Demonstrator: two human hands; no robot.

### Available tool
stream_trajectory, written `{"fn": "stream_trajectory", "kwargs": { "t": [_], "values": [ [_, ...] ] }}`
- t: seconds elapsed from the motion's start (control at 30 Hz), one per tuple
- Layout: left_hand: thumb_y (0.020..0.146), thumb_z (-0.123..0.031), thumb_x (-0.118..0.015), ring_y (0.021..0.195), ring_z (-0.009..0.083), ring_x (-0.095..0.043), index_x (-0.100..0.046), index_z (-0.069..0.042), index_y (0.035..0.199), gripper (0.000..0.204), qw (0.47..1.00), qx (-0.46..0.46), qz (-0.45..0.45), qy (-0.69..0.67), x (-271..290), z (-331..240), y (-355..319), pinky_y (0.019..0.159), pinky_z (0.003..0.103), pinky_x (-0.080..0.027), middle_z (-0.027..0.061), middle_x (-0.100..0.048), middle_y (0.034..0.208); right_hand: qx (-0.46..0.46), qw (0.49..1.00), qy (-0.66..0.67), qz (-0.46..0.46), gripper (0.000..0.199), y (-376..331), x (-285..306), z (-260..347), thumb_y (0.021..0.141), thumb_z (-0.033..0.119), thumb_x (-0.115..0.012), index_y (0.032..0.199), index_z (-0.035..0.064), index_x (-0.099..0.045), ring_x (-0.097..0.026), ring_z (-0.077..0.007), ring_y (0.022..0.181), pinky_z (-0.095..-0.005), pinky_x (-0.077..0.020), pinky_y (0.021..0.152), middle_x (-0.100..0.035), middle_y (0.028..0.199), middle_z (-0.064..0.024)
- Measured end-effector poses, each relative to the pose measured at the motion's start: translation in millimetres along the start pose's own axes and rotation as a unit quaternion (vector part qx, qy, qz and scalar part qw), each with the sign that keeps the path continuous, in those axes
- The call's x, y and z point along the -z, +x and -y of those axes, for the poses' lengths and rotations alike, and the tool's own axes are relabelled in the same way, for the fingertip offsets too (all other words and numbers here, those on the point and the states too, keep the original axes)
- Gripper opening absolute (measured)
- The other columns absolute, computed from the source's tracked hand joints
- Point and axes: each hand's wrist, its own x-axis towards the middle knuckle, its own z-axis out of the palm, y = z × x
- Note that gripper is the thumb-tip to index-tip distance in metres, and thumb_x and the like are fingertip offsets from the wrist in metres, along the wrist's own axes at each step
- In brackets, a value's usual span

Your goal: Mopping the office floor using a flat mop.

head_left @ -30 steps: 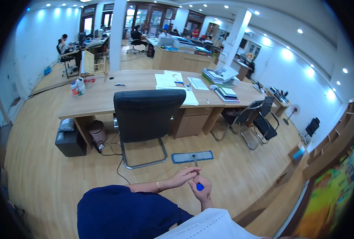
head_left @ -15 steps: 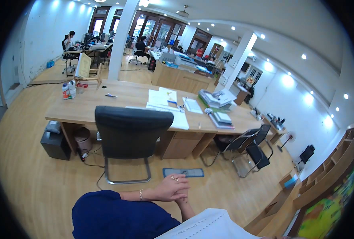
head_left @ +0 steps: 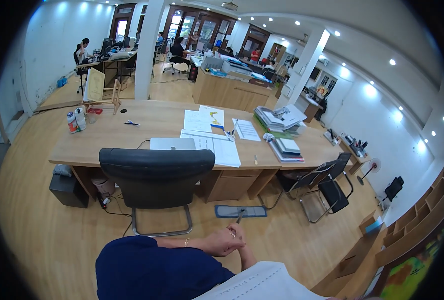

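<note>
A flat mop lies with its blue-edged grey pad (head_left: 241,212) on the wooden floor. A short piece of its handle (head_left: 240,217) shows rising from the pad toward my hands. Closed at the handle's visible end, my left hand (head_left: 218,244) wears a ring and a bracelet. My right hand (head_left: 239,239) is pressed close against it, fingers bent and partly hidden. The hands overlap, and both appear wrapped around the mop handle. Below them are my dark blue sleeve (head_left: 157,267) and white clothing (head_left: 259,285).
Just ahead stands a black office chair (head_left: 157,177) at a wooden desk (head_left: 157,117) bearing papers, a laptop (head_left: 172,144) and book stacks (head_left: 284,147). Black chairs (head_left: 332,192) are to the right, a dark box (head_left: 69,190) and cables to the left. Wooden shelving (head_left: 412,225) lines the right edge.
The mop pad has shifted right and slightly nearer the desk in view. My hands moved right and lower, drawing closer together, and a piece of handle now shows. The chair and desk look nearer.
</note>
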Motion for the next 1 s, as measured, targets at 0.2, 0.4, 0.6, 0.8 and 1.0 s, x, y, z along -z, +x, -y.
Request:
{"fn": "stream_trajectory", "kwargs": {
  "t": [0.2, 0.4, 0.6, 0.8, 1.0],
  "values": [
    [0.079, -0.013, -0.064, 0.062, 0.0267, -0.060, -0.069, -0.018, 0.096, 0.019, 0.997, 0.021, -0.068, 0.012, 53, -1, 10, 0.055, 0.037, -0.046, 0.0083, -0.060, 0.066, 0.061, 0.992, 0.109, -0.009, 0.033, 34, -8, 11, 0.065, 0.017, -0.072, 0.093, 0.0048, -0.061, -0.059, -0.0235, 0.080, -0.0313, -0.0463, 0.072, -0.060, 0.083, -0.0095],
    [0.080, -0.010, -0.066, 0.054, 0.0236, -0.056, -0.071, -0.017, 0.095, 0.017, 1.000, -0.006, -0.027, 0.005, 112, -31, 24, 0.051, 0.032, -0.043, 0.0053, -0.059, 0.062, 0.013, 0.999, 0.034, 0.038, 0.035, 38, -2, 18, 0.065, 0.014, -0.074, 0.096, 0.0052, -0.061, -0.060, -0.0231, 0.082, -0.0307, -0.0472, 0.075, -0.062, 0.087, -0.0096],
    [0.082, -0.011, -0.066, 0.054, 0.0221, -0.056, -0.070, -0.011, 0.098, 0.017, 0.995, -0.030, 0.079, -0.046, 204, -63, 33, 0.051, 0.032, -0.043, 0.0055, -0.057, 0.061, 0.016, 0.999, 0.020, 0.037, 0.022, 46, -22, 63, 0.068, 0.018, -0.071, 0.083, 0.0061, -0.060, -0.061, -0.0311, 0.080, -0.0354, -0.0484, 0.069, -0.062, 0.079, -0.0129],
    [0.087, -0.010, -0.062, 0.068, 0.0219, -0.066, -0.068, 0.000, 0.100, 0.018, 0.944, -0.206, 0.212, -0.148, 244, -78, 52, 0.064, 0.031, -0.052, 0.0068, -0.067, 0.075, 0.146, 0.975, -0.028, 0.165, 0.019, 34, -26, 97, 0.071, 0.022, -0.065, 0.075, 0.0045, -0.057, -0.058, -0.0372, 0.072, -0.0418, -0.0464, 0.063, -0.061, 0.078, -0.0167],
    [0.085, -0.004, -0.061, 0.060, 0.0241, -0.064, -0.066, 0.009, 0.098, 0.018, 0.941, -0.220, 0.040, -0.255, 180, -76, 75, 0.060, 0.033, -0.051, 0.0118, -0.064, 0.068, 0.048, 0.975, 0.009, 0.216, 0.018, 17, 24, 92, 0.071, 0.019, -0.062, 0.073, 0.0030, -0.055, -0.054, -0.0400, 0.070, -0.0417, -0.0426, 0.059, -0.056, 0.072, -0.0200]
  ]
}}
